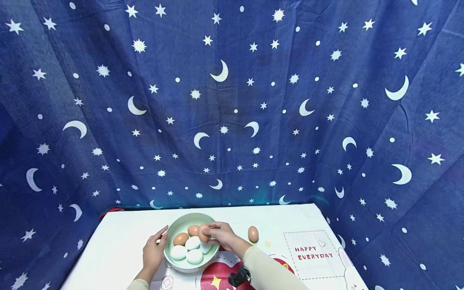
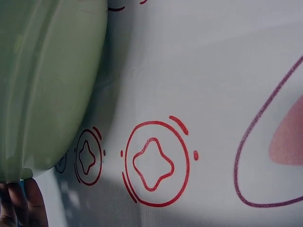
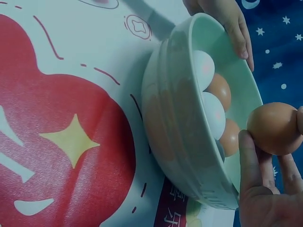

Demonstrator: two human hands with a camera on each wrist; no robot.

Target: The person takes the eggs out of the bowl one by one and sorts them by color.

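Note:
My right hand (image 1: 222,234) holds a brown egg (image 3: 274,127) over the right side of a pale green bowl (image 1: 174,264), thumb and fingers about it. Inside the bowl lie several white eggs, one a white egg (image 1: 194,256) at the front, and two brown ones, including a brown egg (image 1: 180,239) at the left. At the bowl's left rim is my left hand (image 1: 153,251), its extended fingers resting against the outer wall. In the left wrist view only a few of its fingers (image 2: 35,203) show, under the bowl's edge.
Another brown egg (image 1: 253,234) lies on the white tablecloth (image 1: 119,241) right of the bowl. The cloth bears a red print and a dashed "HAPPY EVERYDAY" panel (image 1: 313,255). Behind the table hangs a blue curtain (image 1: 232,100) with stars and moons.

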